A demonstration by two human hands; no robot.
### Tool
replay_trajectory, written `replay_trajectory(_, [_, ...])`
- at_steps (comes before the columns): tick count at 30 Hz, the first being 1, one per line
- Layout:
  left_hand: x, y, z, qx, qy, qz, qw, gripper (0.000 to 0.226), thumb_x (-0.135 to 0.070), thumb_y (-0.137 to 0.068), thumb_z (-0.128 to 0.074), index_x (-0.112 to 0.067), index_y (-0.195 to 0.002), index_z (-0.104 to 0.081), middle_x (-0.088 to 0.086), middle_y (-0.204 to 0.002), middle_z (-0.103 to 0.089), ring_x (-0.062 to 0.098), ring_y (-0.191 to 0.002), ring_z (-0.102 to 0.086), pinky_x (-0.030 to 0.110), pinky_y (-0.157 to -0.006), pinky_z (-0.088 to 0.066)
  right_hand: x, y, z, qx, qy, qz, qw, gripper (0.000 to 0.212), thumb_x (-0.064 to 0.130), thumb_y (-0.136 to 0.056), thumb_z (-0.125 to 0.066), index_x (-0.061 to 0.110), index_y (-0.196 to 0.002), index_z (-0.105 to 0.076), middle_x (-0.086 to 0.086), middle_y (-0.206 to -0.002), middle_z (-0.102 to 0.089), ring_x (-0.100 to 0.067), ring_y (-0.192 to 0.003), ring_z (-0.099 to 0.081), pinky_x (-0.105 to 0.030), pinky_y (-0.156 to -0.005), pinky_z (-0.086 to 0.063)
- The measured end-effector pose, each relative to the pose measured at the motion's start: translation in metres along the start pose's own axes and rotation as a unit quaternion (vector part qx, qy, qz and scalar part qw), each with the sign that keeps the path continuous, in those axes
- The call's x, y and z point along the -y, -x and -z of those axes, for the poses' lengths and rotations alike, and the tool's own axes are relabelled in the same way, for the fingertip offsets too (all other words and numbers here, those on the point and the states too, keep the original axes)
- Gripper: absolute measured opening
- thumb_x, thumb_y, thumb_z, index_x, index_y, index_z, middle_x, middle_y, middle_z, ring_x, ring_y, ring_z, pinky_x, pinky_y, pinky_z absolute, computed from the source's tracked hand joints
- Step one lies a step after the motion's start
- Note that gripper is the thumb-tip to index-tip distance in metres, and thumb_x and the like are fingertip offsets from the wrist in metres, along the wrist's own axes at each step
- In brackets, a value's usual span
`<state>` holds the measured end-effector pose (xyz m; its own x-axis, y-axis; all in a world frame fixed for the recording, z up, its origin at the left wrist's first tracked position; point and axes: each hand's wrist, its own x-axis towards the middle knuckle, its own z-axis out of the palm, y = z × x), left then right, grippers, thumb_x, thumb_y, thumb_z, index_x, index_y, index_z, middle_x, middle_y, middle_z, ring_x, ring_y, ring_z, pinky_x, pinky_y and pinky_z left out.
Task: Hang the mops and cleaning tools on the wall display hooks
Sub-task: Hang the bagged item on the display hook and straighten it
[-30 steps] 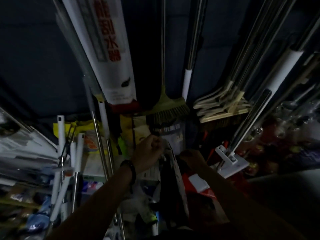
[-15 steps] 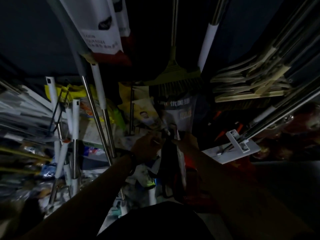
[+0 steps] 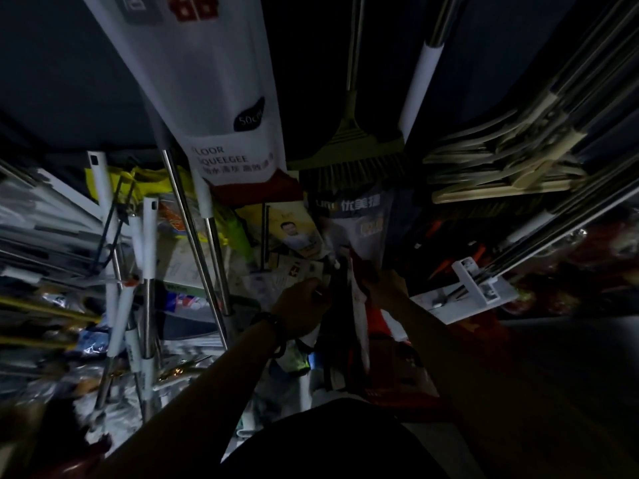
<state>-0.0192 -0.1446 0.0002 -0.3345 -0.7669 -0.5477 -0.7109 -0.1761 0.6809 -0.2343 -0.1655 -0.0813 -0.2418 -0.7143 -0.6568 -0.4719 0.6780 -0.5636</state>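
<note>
Left fingers (image 3: pixel 316 292) curled tight, pinching the top of a dark packaged tool (image 3: pixel 337 326), and that's the left hand (image 3: pixel 299 307) low in the middle with a dark wristband (image 3: pixel 273 326) on the wrist. The right hand (image 3: pixel 382 283) sits just right of the pack, against its red-and-white edge, but it's too dim to tell how those fingers lie. The pack hangs upright between both hands, in front of a clutter of carded packets.

Right above, a broom (image 3: pixel 359 150) hangs bristles down, with a white-gripped pole (image 3: pixel 418 91) beside it. Up and left, a big white sleeve marked FLOOR SQUEEGEE (image 3: pixel 235 133). Steel poles (image 3: pixel 193 229) slant down left of the hands; white handles (image 3: pixel 148 243) stand further left. On the far right, a stack of pale flat heads (image 3: pixel 501 160), and below it a white mop plate (image 3: pixel 477 288) on its poles.
</note>
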Motion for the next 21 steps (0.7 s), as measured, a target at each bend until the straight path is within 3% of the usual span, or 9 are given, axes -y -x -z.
replay_trajectory(3, [-0.006, 0.007, -0.006, 0.012, -0.024, -0.023, 0.999, 0.033, -0.027, -0.105, -0.057, -0.005, -0.129, -0.060, 0.016, -0.120, -0.069, 0.038, -0.106, -0.066, 0.048, -0.091, -0.054, -0.017, 0.017, 0.017, -0.020, -0.028, 0.020, 0.999, 0.031, 0.046, -0.097, -0.069, 0.019, -0.081, -0.067, 0.000, -0.077, -0.065, -0.023, -0.081, -0.068, -0.043, -0.080, -0.058])
replay_trajectory(6, [-0.010, 0.016, -0.009, 0.019, -0.050, -0.038, 0.998, 0.028, -0.028, -0.107, -0.052, -0.006, -0.122, -0.060, 0.019, -0.113, -0.067, 0.038, -0.097, -0.065, 0.054, -0.091, -0.054, -0.020, 0.041, 0.037, -0.024, -0.058, 0.042, 0.997, 0.037, 0.031, -0.098, -0.071, -0.005, -0.106, -0.070, -0.010, -0.082, -0.067, -0.035, -0.083, -0.068, -0.053, -0.079, -0.058])
replay_trajectory(8, [-0.013, 0.023, -0.012, 0.016, -0.058, -0.064, 0.996, 0.013, -0.026, -0.106, -0.055, -0.013, -0.107, -0.055, 0.015, -0.103, -0.061, 0.027, -0.088, -0.059, 0.054, -0.091, -0.054, -0.009, 0.062, 0.051, -0.024, -0.037, 0.067, 0.997, 0.040, 0.026, -0.100, -0.069, -0.013, -0.104, -0.067, -0.021, -0.081, -0.066, -0.034, -0.075, -0.064, -0.047, -0.066, -0.051])
replay_trajectory(10, [-0.014, 0.030, -0.013, 0.018, -0.057, -0.078, 0.995, 0.015, -0.025, -0.103, -0.061, -0.019, -0.111, -0.049, 0.011, -0.106, -0.055, 0.023, -0.093, -0.055, 0.047, -0.088, -0.051, 0.010, 0.086, 0.063, -0.041, -0.022, 0.086, 0.995, 0.038, 0.025, -0.100, -0.068, -0.013, -0.097, -0.067, -0.026, -0.078, -0.068, -0.027, -0.065, -0.064, -0.033, -0.058, -0.046])
replay_trajectory(13, [-0.014, 0.040, -0.015, 0.007, -0.055, -0.123, 0.991, 0.057, -0.035, -0.095, -0.073, -0.013, -0.141, -0.049, 0.015, -0.133, -0.058, 0.035, -0.118, -0.059, 0.035, -0.089, -0.047, 0.039, 0.124, 0.071, -0.064, -0.025, 0.132, 0.989, 0.034, 0.022, -0.098, -0.070, -0.010, -0.086, -0.069, -0.008, -0.063, -0.064, 0.001, -0.041, -0.056, -0.015, -0.043, -0.040])
replay_trajectory(16, [-0.018, 0.054, -0.014, -0.021, -0.028, -0.137, 0.990, 0.105, -0.050, -0.081, -0.083, -0.020, -0.162, -0.023, 0.005, -0.163, -0.038, 0.030, -0.144, -0.045, 0.046, -0.111, -0.044, 0.067, 0.169, 0.066, -0.071, -0.020, 0.196, 0.978, 0.034, 0.014, -0.097, -0.070, 0.005, -0.065, -0.063, 0.004, -0.054, -0.064, -0.001, -0.045, -0.061, -0.012, -0.044, -0.042])
replay_trajectory(17, [-0.021, 0.059, -0.013, -0.036, -0.006, -0.142, 0.989, 0.117, -0.059, -0.075, -0.083, -0.024, -0.164, -0.016, 0.001, -0.169, -0.029, 0.026, -0.150, -0.038, 0.049, -0.116, -0.041, 0.077, 0.182, 0.062, -0.070, -0.024, 0.217, 0.973, 0.031, 0.013, -0.097, -0.069, 0.002, -0.068, -0.065, -0.003, -0.061, -0.069, -0.010, -0.054, -0.068, -0.014, -0.049, -0.049])
replay_trajectory(19, [-0.030, 0.073, -0.011, -0.057, 0.057, -0.168, 0.983, 0.121, -0.074, -0.072, -0.075, -0.031, -0.165, -0.011, -0.007, -0.171, -0.024, 0.022, -0.153, -0.033, 0.045, -0.118, -0.040, 0.095, 0.206, 0.052, -0.064, -0.036, 0.257, 0.964, 0.028, 0.016, -0.095, -0.069, -0.010, -0.083, -0.069, -0.023, -0.079, -0.074, -0.035, -0.071, -0.074, -0.039, -0.069, -0.065])
replay_trajectory(21, [-0.036, 0.087, -0.009, -0.083, 0.110, -0.219, 0.966, 0.089, -0.052, -0.094, -0.068, -0.028, -0.164, -0.019, -0.005, -0.166, -0.036, 0.015, -0.145, -0.044, 0.023, -0.113, -0.042, 0.111, 0.222, 0.047, -0.055, -0.022, 0.297, 0.953, 0.032, 0.018, -0.094, -0.069, -0.012, -0.087, -0.067, -0.028, -0.085, -0.072, -0.035, -0.076, -0.074, -0.049, -0.073, -0.063])
